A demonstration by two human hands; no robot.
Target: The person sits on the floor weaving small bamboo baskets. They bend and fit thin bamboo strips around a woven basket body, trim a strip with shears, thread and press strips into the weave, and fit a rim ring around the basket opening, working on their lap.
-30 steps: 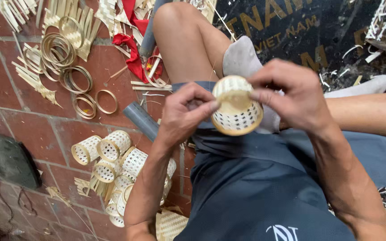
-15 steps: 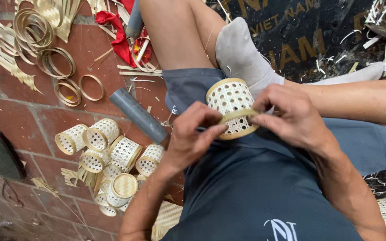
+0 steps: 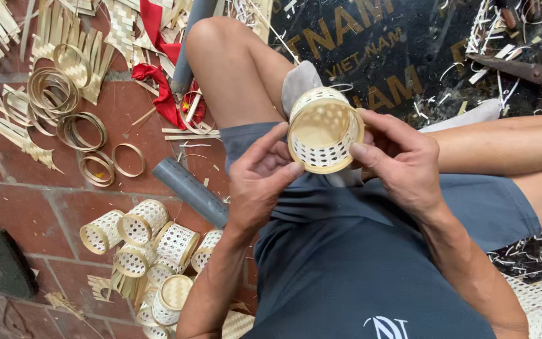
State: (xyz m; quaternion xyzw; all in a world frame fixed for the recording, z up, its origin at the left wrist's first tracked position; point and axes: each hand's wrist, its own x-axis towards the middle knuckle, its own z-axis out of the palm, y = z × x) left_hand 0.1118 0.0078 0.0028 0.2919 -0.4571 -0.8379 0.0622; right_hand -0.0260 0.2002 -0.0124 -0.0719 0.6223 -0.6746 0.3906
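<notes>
I hold a small woven bamboo basket [image 3: 324, 130] over my lap, its open mouth turned towards me. It is cylindrical, pale, with an open lattice wall and a smooth rim band. My left hand [image 3: 260, 179] grips the rim at its lower left with thumb and fingers. On the basket's right side, my right hand [image 3: 401, 162] presses fingertips on the rim. Both hands are shut on the same basket.
Several finished woven baskets [image 3: 152, 248] lie piled on the red brick floor at lower left. Bamboo hoops [image 3: 83, 132] and loose strips lie at upper left, beside a red cloth [image 3: 161, 94] and a grey pipe [image 3: 189, 191]. A dark mat [image 3: 409, 44] with scraps lies beyond my legs.
The basket has been turned so its open mouth faces me, where before its lattice side and rim showed. Both hands have shifted around the rim while keeping hold.
</notes>
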